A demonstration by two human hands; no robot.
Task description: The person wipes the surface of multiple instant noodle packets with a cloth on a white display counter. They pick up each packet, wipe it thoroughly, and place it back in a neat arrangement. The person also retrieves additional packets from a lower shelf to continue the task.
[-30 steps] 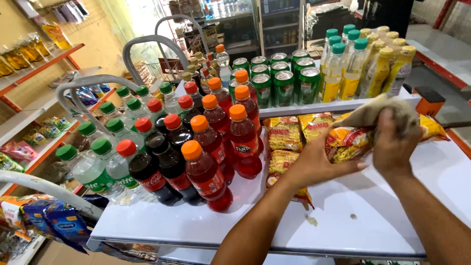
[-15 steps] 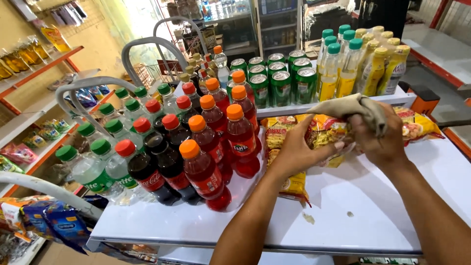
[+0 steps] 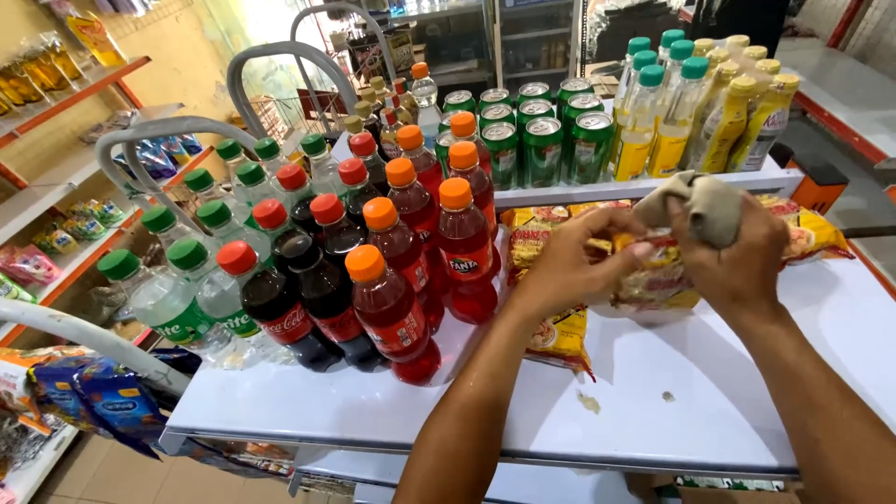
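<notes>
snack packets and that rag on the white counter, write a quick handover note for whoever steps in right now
Left hand: grips a yellow-red snack packet, lifted just off the white counter.
Right hand: holds a grey rag pressed on that packet.
Other snack packets lie flat beside the red soda bottles.
Done: cannot tell which packets are wiped.
Left: crumbs sit on the counter near the front edge.

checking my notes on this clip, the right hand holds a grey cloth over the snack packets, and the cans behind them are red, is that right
Not quite. The cans are green, not red, as the head view shows. The rest stands: the right hand holds a grey cloth over the snack packets, and the cans stand behind them on the raised white shelf.
</notes>
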